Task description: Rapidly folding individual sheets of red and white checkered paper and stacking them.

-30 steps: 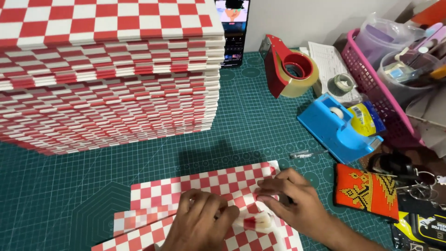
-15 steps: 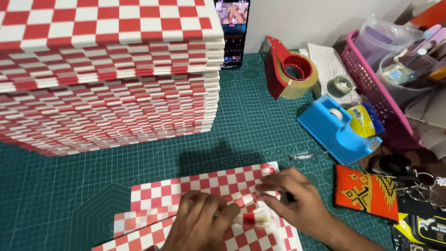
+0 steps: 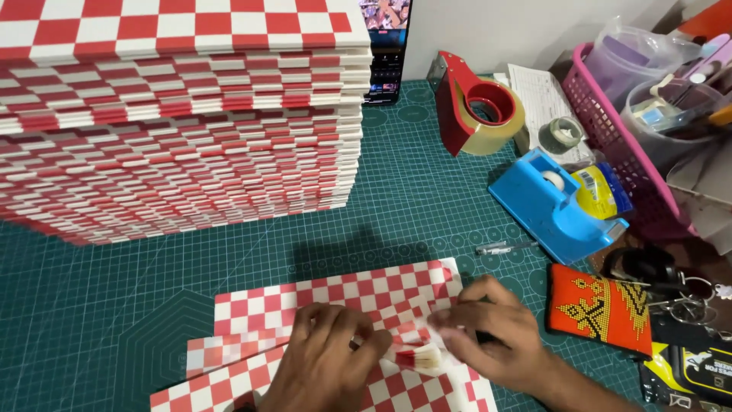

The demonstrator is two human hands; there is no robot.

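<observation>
A few red-and-white checkered paper sheets (image 3: 335, 301) lie on the green cutting mat (image 3: 412, 198) at the bottom centre. My left hand (image 3: 324, 362) presses on them with its fingers curled. My right hand (image 3: 488, 339) pinches a folded, rolled-up edge of the checkered paper (image 3: 415, 357) between the two hands. Both hands touch the same fold. A tall stack of folded checkered paper pieces (image 3: 179, 114) fills the upper left.
A red tape dispenser (image 3: 476, 103) stands at the back and a blue desk tape dispenser (image 3: 553, 206) on the right. A pink basket (image 3: 610, 130) with containers sits at the far right. A red beaded pouch (image 3: 602, 309), keys and a phone (image 3: 385, 46) are also here.
The two hands have moved slightly closer on the fold, and the rolled edge of paper now shows between them. Nothing else has shifted.
</observation>
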